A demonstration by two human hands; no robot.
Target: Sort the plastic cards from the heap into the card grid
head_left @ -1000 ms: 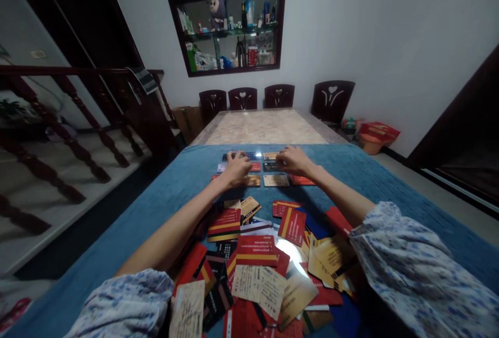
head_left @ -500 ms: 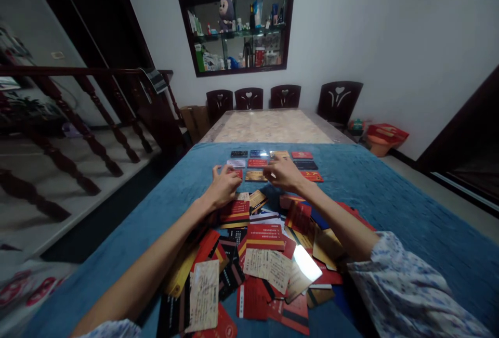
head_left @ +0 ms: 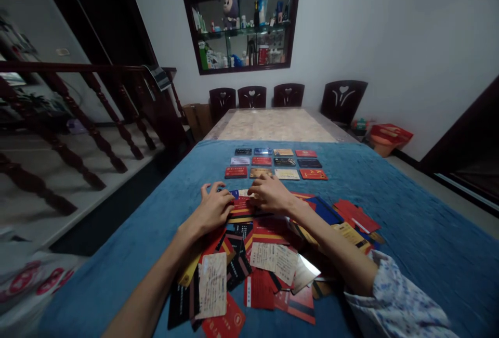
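Note:
Over the far edge of a loose card pile, my left hand [head_left: 214,205] is open, its fingers bent and apart, the tips at a red card with a yellow stripe [head_left: 240,208]. My right hand [head_left: 268,192] reaches in from the other side, fingers curved down and loosely apart beside that card; its thumb and fingertips are partly hidden. Beyond the hands lie three neat rows of cards, among them a red card [head_left: 236,172], a gold card [head_left: 260,173], a cream card [head_left: 287,174] and a dark card [head_left: 310,163]. Nearer me, a worn cream card [head_left: 212,286] tops the pile.
A blue cloth [head_left: 401,218] covers the near table, with a beige tabletop [head_left: 273,122] beyond. Several dark chairs [head_left: 289,96] stand at the far end. A railing [head_left: 105,143] runs along the left, and a bin with a red bag [head_left: 390,135] stands at right.
Both hands have drawn back from the card rows toward the pile, the left moving down and inward. The front-row cream card and a dark card behind it now show. The view has shifted slightly.

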